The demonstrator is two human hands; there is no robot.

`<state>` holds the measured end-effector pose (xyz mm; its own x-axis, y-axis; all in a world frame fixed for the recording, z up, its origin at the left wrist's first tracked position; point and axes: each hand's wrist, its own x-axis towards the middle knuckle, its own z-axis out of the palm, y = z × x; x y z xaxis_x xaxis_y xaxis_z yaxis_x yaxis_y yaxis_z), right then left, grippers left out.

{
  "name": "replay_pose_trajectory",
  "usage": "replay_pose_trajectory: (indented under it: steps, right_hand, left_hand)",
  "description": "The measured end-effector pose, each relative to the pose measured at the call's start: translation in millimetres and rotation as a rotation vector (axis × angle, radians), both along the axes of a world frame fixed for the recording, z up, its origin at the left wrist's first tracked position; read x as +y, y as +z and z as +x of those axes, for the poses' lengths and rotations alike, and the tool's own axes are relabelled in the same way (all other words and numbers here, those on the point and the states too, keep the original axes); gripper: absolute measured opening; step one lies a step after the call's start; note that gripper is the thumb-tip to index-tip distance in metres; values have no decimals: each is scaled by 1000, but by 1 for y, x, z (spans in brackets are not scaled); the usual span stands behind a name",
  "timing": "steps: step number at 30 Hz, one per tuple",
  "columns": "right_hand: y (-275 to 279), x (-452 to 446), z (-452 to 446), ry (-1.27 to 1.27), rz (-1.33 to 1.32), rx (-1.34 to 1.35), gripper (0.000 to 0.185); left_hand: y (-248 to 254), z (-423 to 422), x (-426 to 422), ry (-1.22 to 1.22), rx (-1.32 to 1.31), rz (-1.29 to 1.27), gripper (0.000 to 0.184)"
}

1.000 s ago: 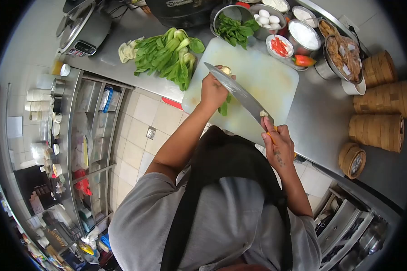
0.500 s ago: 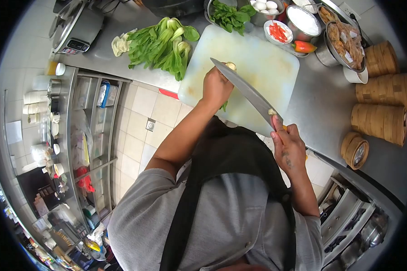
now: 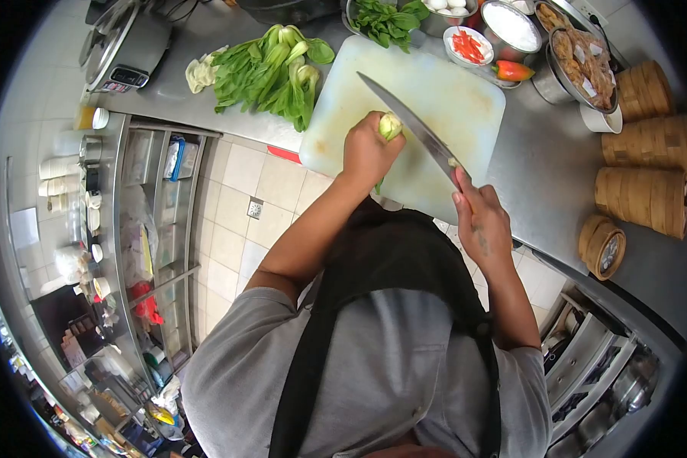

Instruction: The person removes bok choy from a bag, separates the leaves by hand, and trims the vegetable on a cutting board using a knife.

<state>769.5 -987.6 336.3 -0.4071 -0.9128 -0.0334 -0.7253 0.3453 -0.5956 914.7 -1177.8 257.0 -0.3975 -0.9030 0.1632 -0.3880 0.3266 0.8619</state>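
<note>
My left hand (image 3: 368, 153) is wrapped round a green vegetable (image 3: 390, 127), whose pale stem end sticks out above the fingers; a bit of leaf shows below them. My right hand (image 3: 481, 217) grips a large knife (image 3: 408, 118), its blade slanting up and left over the white cutting board (image 3: 435, 95). A small pale scrap (image 3: 453, 162) sits on the blade near the handle, by my right fingertips. The blade's edge is just right of the stem end. Leafy green vegetables (image 3: 271, 72) lie on the counter left of the board.
Behind the board are a bowl of leaves (image 3: 385, 21), a bowl of red strips (image 3: 468, 46), a red pepper (image 3: 513, 71) and a bowl of white powder (image 3: 511, 29). Bamboo steamers (image 3: 641, 200) stand at the right. A cooker (image 3: 126, 53) sits at the back left.
The knife's tip has moved up and away from my left hand, uncovering more of the stem end. My right hand has moved slightly up.
</note>
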Motion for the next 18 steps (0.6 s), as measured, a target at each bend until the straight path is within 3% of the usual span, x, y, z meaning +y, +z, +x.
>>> replay_pose_trajectory:
  steps: [18]
  right_hand:
    - [26,29,13,34,41,18,39]
  left_hand:
    - [6,0,-11,4,-44,-29,24]
